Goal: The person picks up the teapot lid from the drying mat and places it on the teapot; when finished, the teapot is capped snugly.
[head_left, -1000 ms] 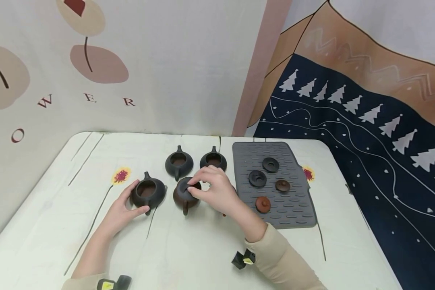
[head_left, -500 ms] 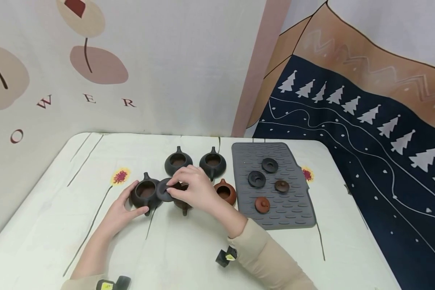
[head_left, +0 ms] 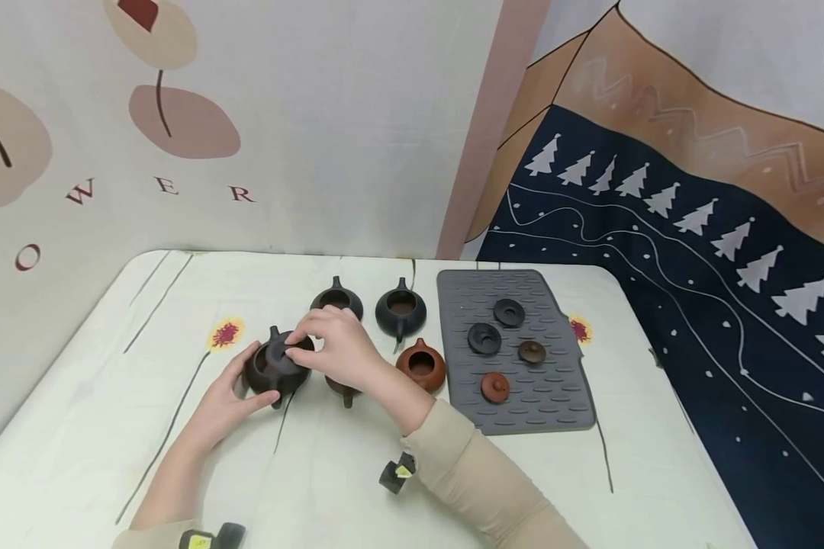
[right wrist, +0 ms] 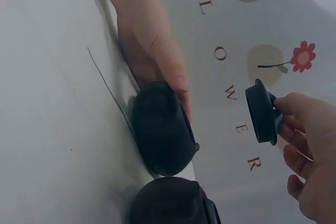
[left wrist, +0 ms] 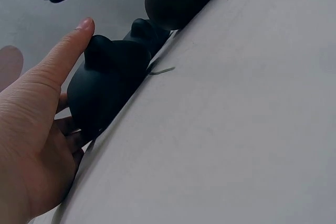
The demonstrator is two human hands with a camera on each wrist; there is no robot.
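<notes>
Here's the left hand (head_left: 223, 408), fingers wrapped round a dark teapot (head_left: 284, 383) on the table (head_left: 316, 473), while the right hand (head_left: 336, 351) pinches a dark lid (head_left: 275, 352) by its top. From the head, that lid overlaps the pot's opening; both wrist views show it up in the air, clear of the pot! Beside it a brown pot (head_left: 342, 390) peeks from under the right hand, then an orange pot (head_left: 436, 370), then a grey mat (head_left: 556, 408) bearing four lids (head_left: 484, 338). Further back, two dark pots (head_left: 401, 316). And on the wall (head_left: 357, 152), only the right wrist view catches an L (right wrist: 205, 7) and a red flower (right wrist: 303, 56).
</notes>
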